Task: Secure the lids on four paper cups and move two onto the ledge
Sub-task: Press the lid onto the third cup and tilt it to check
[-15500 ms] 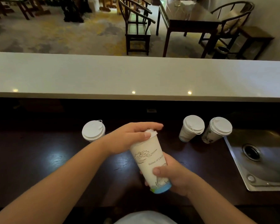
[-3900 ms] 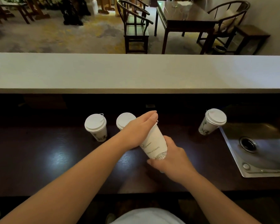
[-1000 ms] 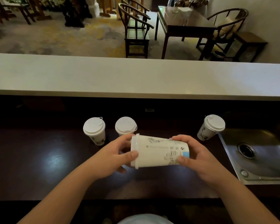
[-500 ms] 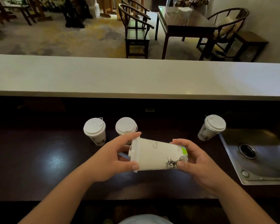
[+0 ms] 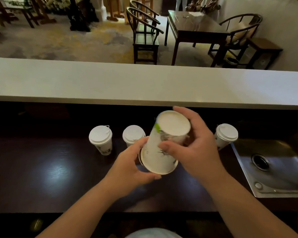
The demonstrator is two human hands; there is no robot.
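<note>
Above the dark counter (image 5: 50, 172), both hands hold one paper cup (image 5: 162, 150) upside down. The right hand (image 5: 194, 150) curls around its upper wall near the flat white base; the left hand (image 5: 132, 167) wraps the lidded rim at the bottom. The cup is white with faint dark line drawings and a green mark by the base. Three lidded cups stand on the counter: left cup (image 5: 101, 140), middle cup (image 5: 133, 137) just beside the left hand, right cup (image 5: 225, 136) near the sink (image 5: 273, 170). Beyond them runs the pale ledge (image 5: 144, 83).
</note>
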